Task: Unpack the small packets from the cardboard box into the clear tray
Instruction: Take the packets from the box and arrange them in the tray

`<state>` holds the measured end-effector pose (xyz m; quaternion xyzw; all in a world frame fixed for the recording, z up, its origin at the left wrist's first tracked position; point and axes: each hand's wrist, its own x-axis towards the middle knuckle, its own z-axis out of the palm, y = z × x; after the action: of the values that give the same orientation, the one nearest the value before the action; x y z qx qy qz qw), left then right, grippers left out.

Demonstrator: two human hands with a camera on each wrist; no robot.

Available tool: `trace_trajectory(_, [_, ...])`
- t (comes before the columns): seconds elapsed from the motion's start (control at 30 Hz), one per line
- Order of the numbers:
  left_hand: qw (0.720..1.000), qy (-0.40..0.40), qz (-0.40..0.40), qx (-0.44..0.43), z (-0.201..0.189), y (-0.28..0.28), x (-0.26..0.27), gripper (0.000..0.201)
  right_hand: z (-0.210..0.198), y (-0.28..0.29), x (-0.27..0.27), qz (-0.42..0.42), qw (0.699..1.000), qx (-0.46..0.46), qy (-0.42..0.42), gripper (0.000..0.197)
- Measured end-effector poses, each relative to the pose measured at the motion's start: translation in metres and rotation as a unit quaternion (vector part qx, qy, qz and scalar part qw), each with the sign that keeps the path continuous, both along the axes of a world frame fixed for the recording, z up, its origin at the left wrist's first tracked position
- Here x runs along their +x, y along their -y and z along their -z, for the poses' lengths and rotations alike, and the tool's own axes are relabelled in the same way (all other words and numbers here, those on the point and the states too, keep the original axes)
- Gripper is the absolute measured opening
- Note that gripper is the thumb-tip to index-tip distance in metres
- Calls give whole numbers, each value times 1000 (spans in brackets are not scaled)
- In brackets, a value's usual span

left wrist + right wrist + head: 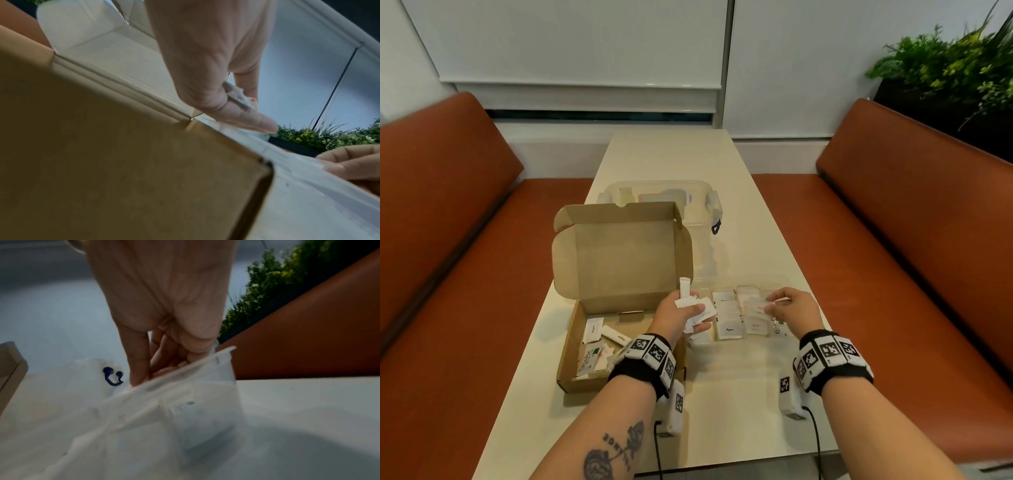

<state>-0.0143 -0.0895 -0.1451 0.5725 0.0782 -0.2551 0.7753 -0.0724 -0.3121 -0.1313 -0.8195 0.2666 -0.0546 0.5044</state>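
Note:
The open cardboard box (pixel 570 346) stands left of centre with its lid up; several white packets (pixel 595 330) lie inside. My left hand (pixel 690 313) hovers over the box's right edge and grips a bundle of white packets (pixel 702 308), seen in the left wrist view as packets (pixel 239 97) between thumb and fingers. Right of the box is the clear tray (pixel 763 286), with rows of packets (pixel 729 329) in it. My right hand (pixel 774 305) is over the tray and pinches one white packet (pixel 758 306). The right wrist view shows its fingers (pixel 139 363) reaching behind the tray wall (pixel 205 386).
A clear lidded container (pixel 661 198) with a blue latch (pixel 716 226) stands behind the box. The long cream table (pixel 739 394) has orange bench seats (pixel 893 274) on both sides. A green plant (pixel 945 68) stands at the far right.

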Motion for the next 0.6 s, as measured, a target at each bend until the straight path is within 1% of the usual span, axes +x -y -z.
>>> trace_trajectory(0.13, [1000,2,-1,3,1,3,-1,23,3,0,-1,-48,998,-32,-29,15])
trace_trajectory(0.33, [1000,6,-3,5,1,2,-3,23,5,-5,3,-114,982,-136,-60,20])
trace_trajectory(0.5, [1000,4,-1,8,0,2,-2,23,4,-2,7,-121,970,-195,-86,17])
trace_trajectory(0.6, [1000,3,4,8,0,2,-2,23,4,-2,9,-137,957,-229,-113,16])
